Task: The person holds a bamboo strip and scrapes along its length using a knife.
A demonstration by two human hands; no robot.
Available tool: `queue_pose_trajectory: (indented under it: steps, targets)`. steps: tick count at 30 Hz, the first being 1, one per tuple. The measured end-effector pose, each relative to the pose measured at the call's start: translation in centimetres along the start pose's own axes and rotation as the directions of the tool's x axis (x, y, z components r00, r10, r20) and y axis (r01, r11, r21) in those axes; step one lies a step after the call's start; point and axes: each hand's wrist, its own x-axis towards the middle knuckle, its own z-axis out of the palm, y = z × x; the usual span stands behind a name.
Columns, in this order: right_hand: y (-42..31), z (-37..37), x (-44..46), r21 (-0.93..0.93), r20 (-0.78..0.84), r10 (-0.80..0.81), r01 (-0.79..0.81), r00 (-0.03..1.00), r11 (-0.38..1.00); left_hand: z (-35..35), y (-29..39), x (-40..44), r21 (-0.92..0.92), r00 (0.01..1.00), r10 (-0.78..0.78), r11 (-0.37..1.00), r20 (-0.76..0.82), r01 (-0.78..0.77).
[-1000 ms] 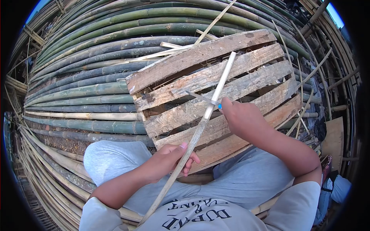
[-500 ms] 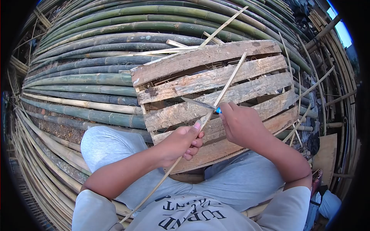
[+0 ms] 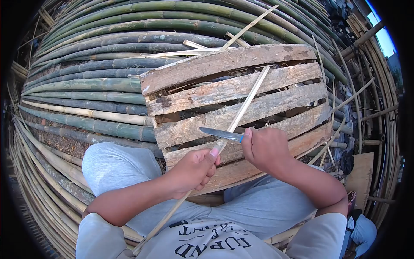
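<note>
My left hand point(image 3: 194, 170) is closed around a long pale bamboo strip point(image 3: 248, 101), thumb on top. The strip runs slantwise from my lap up over a slatted wooden crate point(image 3: 258, 108). In my right hand point(image 3: 268, 150) is a knife point(image 3: 219, 133), its fist wrapped round the handle, with a bit of blue showing at the blade's base. The blade points left and lies across the strip, just above my left thumb. Whether its edge is in the strip I cannot tell.
Green and grey bamboo poles point(image 3: 86, 97) lie in rows beyond and left of the crate. Thin split strips point(image 3: 250, 26) rest near its far edge and right side. A flat board point(image 3: 360, 177) stands at the right. My legs point(image 3: 118, 168) are folded beside the crate.
My left hand has moved up the strip from a loose hold to a closed grip. The knife has come down nearer my left thumb, and the strip has turned over somewhat.
</note>
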Motion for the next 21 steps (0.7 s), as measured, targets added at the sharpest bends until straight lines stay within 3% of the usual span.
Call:
queue_pose_trajectory:
  steps: [3,6,8,10,12,14,16,18,20,21]
  targets:
    - [2.5,0.1,2.0,-0.039,-0.128,-0.026,0.021,0.991,0.999,0.2,0.1,-0.4,-0.006,0.999,-0.036,0.999,-0.036,0.036]
    - [1.6,0.3,2.7,-0.109,-0.163,-0.006,-0.012,0.987,0.994,0.0,0.3,-0.4,-0.053,1.000,0.013,0.999,0.001,-0.013]
    - [0.2,-0.3,1.5,-0.151,-0.113,0.008,-0.025,0.994,0.988,0.0,0.6,-0.2,0.034,0.998,0.004,0.999,-0.059,-0.002]
    - [0.2,0.7,1.1,-0.064,-0.127,-0.169,0.162,0.977,0.985,0.5,0.7,-1.0,0.005,0.999,-0.001,1.000,-0.042,0.001]
    - [2.2,0.8,2.6,-0.063,-0.189,-0.068,0.057,0.980,0.996,0.6,0.6,-1.2,-0.027,1.000,-0.027,0.999,-0.013,0.027]
    - [3.0,0.3,3.5,-0.199,-0.186,0.153,-0.190,0.971,0.961,0.3,0.6,-1.0,-0.027,1.000,-0.007,1.000,-0.029,0.006]
    - [1.8,0.1,2.3,-0.175,-0.198,0.063,-0.099,0.978,0.980,0.7,0.6,-1.7,-0.021,0.999,-0.022,1.000,-0.037,0.022]
    - [2.1,0.9,1.7,-0.120,-0.130,-0.162,0.147,0.978,0.982,0.6,0.7,-2.0,-0.008,0.998,-0.047,0.999,-0.049,0.046]
    - [5.1,1.7,3.8,-0.185,-0.265,0.121,-0.173,0.957,0.967,0.5,0.5,-2.1,0.001,0.998,-0.039,0.999,-0.049,0.039]
    - [5.2,1.2,4.3,-0.197,-0.247,0.177,-0.228,0.953,0.953,0.5,0.2,-2.2,-0.004,0.998,-0.044,0.999,-0.043,0.044]
